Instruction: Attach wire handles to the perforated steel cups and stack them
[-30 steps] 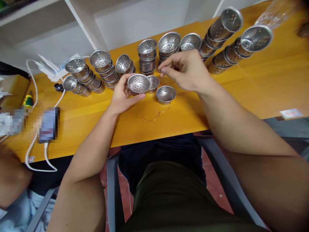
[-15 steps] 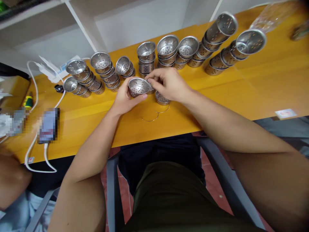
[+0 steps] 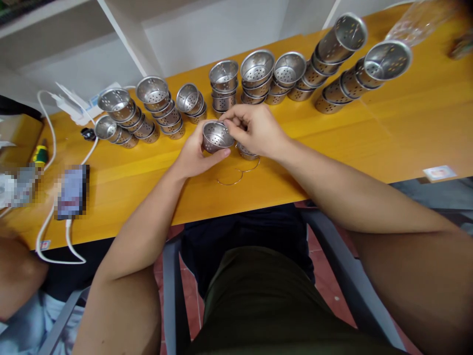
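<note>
My left hand (image 3: pixel 192 155) is wrapped round a small perforated metal cup (image 3: pixel 217 138), its open mouth tilted up toward me. At the far right of that cup's rim, the thumb and forefinger of my right hand (image 3: pixel 254 128) are pinched together; what lies between them is too small to make out. Below my right hand another perforated cup (image 3: pixel 247 152) stands on the table, partly hidden by the fingers. In front of it lie thin curved wires (image 3: pixel 231 183) on the tabletop.
Stacks of perforated metal cups (image 3: pixel 257 69) line the back of the yellow table (image 3: pixel 332 158), some leaning. On the left are a phone (image 3: pixel 72 192) with a white cable (image 3: pixel 55 231) and a screwdriver (image 3: pixel 40 154). A clear plastic bag (image 3: pixel 421 22) lies at back right. Another person's arm (image 3: pixel 18 276) is at left.
The cup in my left hand has shifted slightly right and tipped more toward me. My right hand stays pinched at its rim. The view has moved a little.
</note>
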A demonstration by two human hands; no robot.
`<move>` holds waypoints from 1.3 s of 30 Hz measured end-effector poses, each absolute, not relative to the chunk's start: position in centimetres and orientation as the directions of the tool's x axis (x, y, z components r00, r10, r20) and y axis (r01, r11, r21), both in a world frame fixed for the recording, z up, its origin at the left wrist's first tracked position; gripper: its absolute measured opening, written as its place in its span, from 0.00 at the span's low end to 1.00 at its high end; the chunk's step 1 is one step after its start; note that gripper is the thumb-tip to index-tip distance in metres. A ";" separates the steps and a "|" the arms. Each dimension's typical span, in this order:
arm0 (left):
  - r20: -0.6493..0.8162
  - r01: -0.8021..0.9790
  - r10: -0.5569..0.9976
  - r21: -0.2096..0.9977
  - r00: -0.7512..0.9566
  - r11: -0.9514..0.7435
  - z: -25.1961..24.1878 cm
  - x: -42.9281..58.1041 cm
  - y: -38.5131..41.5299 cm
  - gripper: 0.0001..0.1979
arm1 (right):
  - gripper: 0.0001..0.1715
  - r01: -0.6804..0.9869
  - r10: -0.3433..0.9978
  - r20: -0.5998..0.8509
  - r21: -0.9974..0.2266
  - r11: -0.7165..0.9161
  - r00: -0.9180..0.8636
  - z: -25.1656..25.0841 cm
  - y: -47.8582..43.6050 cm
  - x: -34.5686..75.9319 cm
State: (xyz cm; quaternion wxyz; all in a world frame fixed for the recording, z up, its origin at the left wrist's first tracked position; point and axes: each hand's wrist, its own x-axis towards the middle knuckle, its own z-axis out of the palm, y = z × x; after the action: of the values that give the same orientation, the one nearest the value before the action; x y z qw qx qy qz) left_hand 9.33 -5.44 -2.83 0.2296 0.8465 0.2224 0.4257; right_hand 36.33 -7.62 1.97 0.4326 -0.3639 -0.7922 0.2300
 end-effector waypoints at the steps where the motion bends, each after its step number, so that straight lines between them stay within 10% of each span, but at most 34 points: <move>1: 0.609 0.211 0.592 0.582 0.528 -0.786 -2.7 9.4 -5.7 0.51 | 0.14 0.371 0.777 0.522 -0.685 0.627 -0.350 1.8 -7.6 36.1; 8: 0.545 0.372 0.706 0.604 0.453 -0.705 -1.9 10.4 -7.0 0.52 | 0.12 0.156 0.792 0.540 -0.789 0.594 -0.284 0.7 -7.4 34.6; 16: 0.493 0.209 0.756 0.761 0.430 -0.615 -2.5 9.7 -6.0 0.45 | 0.36 -0.195 0.670 0.438 -0.892 0.409 -0.599 3.0 -7.0 37.0; 39: 0.510 0.276 0.712 0.683 0.482 -0.676 -3.0 8.8 -5.3 0.52 | 0.48 -0.034 0.741 0.393 -0.893 0.448 -0.545 3.3 -8.1 36.8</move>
State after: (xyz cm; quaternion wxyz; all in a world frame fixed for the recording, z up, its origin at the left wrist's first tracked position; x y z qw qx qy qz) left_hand 8.84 -5.29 -2.97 0.2662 0.8187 0.3020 0.4095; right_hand 36.83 -8.10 3.25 0.4138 -0.2377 -0.7436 0.4684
